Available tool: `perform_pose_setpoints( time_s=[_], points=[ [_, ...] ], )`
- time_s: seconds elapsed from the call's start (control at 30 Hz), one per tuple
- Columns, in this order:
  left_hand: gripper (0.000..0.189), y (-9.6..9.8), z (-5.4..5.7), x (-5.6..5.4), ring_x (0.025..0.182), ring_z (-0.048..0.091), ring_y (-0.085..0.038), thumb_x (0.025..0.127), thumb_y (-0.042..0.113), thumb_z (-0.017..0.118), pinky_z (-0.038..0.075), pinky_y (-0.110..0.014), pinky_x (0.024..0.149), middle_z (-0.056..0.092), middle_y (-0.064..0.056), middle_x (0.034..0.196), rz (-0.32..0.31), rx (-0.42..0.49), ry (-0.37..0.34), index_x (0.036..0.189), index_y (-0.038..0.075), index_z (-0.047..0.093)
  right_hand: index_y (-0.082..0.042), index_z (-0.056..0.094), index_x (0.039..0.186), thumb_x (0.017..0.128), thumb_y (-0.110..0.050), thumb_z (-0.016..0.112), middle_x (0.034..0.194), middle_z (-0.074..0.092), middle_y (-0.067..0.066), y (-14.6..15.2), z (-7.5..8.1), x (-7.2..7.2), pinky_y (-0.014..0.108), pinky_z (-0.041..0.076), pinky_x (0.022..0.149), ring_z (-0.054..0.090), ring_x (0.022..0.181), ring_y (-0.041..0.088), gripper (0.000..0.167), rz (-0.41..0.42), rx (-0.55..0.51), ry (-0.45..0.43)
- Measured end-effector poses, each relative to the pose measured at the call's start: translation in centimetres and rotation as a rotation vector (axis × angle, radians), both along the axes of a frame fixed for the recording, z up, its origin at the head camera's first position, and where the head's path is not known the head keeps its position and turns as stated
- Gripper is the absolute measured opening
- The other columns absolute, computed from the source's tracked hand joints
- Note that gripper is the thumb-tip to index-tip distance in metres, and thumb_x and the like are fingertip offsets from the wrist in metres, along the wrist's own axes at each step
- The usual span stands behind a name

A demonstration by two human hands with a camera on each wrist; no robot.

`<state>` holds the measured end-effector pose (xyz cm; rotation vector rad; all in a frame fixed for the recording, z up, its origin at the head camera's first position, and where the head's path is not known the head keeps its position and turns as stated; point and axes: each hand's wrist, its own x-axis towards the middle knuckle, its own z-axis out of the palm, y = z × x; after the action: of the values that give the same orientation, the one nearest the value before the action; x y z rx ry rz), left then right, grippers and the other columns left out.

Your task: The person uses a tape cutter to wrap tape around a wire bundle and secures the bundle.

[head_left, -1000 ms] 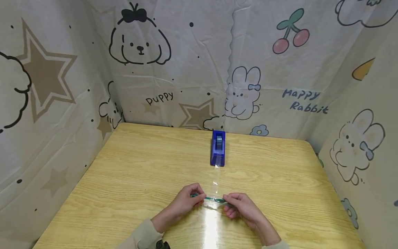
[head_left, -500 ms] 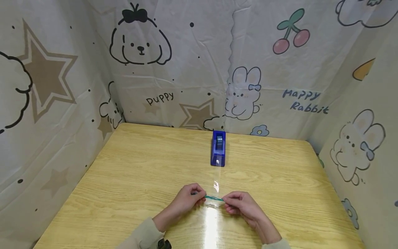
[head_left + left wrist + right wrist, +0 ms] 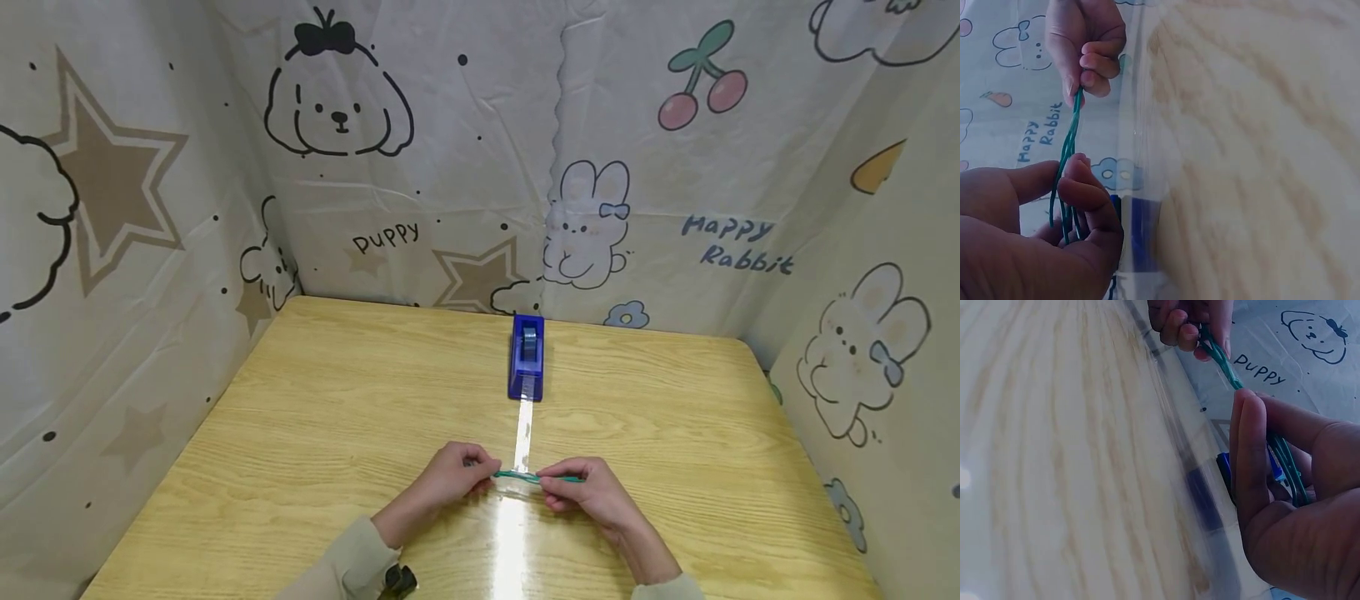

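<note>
Several thin green strands [image 3: 517, 476], twisted together, stretch between the two hands above the table; in this dim footage their material does not show. My left hand [image 3: 453, 475] pinches one end, and loose strand ends [image 3: 1065, 215] hang below its fingers in the left wrist view. The right hand [image 3: 588, 492] pinches the other end between thumb and fingers, with a green tail passing through to its palm [image 3: 1288, 469]. From a blue tape dispenser [image 3: 527, 354], a strip of clear tape [image 3: 523, 437] runs toward me and reaches the strands between the hands.
The dispenser stands near the back edge of the wood-grain table [image 3: 360, 375]. A printed cloth [image 3: 420, 167] surrounds the table at the back and both sides. A small dark object [image 3: 401, 577] sits by the left cuff.
The tape strip now shines along its whole length up to the strands. My right hand has shifted slightly upward, and a green tail now shows across it. The left hand has barely moved.
</note>
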<state>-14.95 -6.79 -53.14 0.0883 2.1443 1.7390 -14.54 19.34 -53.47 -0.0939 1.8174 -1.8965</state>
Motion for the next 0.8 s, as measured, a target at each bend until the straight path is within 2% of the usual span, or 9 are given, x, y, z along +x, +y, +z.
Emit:
perform_pose_setpoints(
  time_s=[0.17, 0.43, 0.67, 0.8],
  points=[
    [0.019, 0.05, -0.09, -0.01, 0.063, 0.056, -0.012, 0.098, 0.016, 0.072, 0.045, -0.021, 0.057, 0.065, -0.003, 0.072, -0.012, 0.008, 0.011, 0.092, -0.001, 0.072, 0.015, 0.069, 0.116, 0.093, -0.005, 0.075, 0.090, 0.077, 0.011, -0.04, -0.11, -0.11, 0.025, 0.063, 0.070, 0.074, 0.074, 0.012, 0.031, -0.005, 0.009, -0.006],
    [0.015, 0.10, -0.20, 0.03, 0.068, 0.058, -0.011, 0.098, 0.012, 0.071, 0.048, -0.019, 0.059, 0.067, -0.005, 0.077, 0.008, 0.061, 0.016, 0.095, -0.002, 0.071, 0.007, 0.072, 0.110, 0.101, -0.015, 0.068, 0.087, 0.076, 0.007, -0.08, -0.21, -0.25, 0.026, 0.063, 0.071, 0.075, 0.074, 0.012, 0.024, -0.025, -0.019, -0.051],
    [0.015, 0.05, -0.21, 0.02, 0.068, 0.059, -0.012, 0.099, 0.011, 0.070, 0.049, -0.020, 0.059, 0.069, -0.011, 0.079, 0.000, 0.058, 0.049, 0.095, -0.003, 0.070, -0.001, 0.073, 0.102, 0.102, -0.022, 0.067, 0.081, 0.075, 0.003, -0.15, -0.18, -0.28, 0.024, 0.063, 0.066, 0.073, 0.068, 0.009, 0.021, -0.009, -0.031, -0.098],
    [0.014, 0.00, -0.14, 0.00, 0.068, 0.059, -0.013, 0.099, 0.012, 0.071, 0.050, -0.022, 0.059, 0.069, -0.013, 0.080, 0.002, 0.051, 0.060, 0.094, -0.002, 0.070, -0.003, 0.073, 0.098, 0.100, -0.019, 0.069, 0.078, 0.074, 0.002, -0.17, -0.20, -0.30, 0.023, 0.062, 0.064, 0.073, 0.066, 0.009, 0.017, -0.013, -0.021, -0.108]
  ],
)
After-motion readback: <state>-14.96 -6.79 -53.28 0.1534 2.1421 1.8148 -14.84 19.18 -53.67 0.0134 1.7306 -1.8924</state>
